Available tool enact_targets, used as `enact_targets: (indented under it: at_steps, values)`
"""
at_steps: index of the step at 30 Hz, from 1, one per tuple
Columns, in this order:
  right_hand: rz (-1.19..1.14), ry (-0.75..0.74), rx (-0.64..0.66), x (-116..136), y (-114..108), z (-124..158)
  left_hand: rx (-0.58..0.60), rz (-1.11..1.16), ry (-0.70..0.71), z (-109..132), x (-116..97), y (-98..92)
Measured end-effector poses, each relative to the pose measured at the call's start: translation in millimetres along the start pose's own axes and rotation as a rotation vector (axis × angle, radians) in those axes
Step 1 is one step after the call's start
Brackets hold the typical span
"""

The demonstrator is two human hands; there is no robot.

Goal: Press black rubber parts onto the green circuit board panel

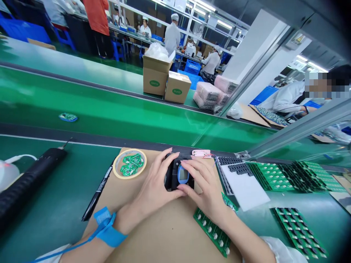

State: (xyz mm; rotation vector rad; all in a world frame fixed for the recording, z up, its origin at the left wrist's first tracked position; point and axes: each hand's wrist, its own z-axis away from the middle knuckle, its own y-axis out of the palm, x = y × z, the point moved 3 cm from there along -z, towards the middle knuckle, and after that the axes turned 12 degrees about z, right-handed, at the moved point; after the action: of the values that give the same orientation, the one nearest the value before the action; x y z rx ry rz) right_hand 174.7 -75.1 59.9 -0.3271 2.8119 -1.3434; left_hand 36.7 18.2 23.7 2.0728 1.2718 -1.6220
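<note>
Upper middle of the frame, a long workbench (pixel 123 36) beneath white metal shelving (pixel 153 16) and strip lights (pixel 225 25); upper left, blue stools (pixel 64 38); right of centre, a white pillar (pixel 255 47).

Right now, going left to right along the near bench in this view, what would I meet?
Black ribbed cylinder, round yellow-rimmed clear dish of green circuit boards, left hand, black plastic device with blue screen, right hand, white rectangular sheet, green circuit board rows

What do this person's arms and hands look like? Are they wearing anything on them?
The left hand and right hand are bare, with no gloves. A blue anti-static wrist strap circles the left wrist, and a thin blue cord trails from it off the lower edge of the view. Loose white sleeves show near the elbows.
</note>
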Motion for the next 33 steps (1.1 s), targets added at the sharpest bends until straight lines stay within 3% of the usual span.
enact_targets:
  at_steps: [5, 10, 21, 33]
  values:
    - [-0.009, 0.024, -0.091, -3.5, -1.1, 1.5, -0.017, -0.004, 0.002, -1.9, -0.6, -0.6]
    - [0.089, 0.074, -0.041, 1.0, -2.6, 9.2, -0.031, -0.027, 0.008, -1.5, -0.4, -1.8]
    - [0.130, 0.098, -0.072, 5.4, -0.9, 6.9, -0.032, -0.040, 0.006, -1.9, 0.1, 0.5]
    - [-0.057, 0.162, -0.001, 3.1, 3.1, 1.5, -0.022, -0.092, 0.039, -4.3, -0.7, -1.1]
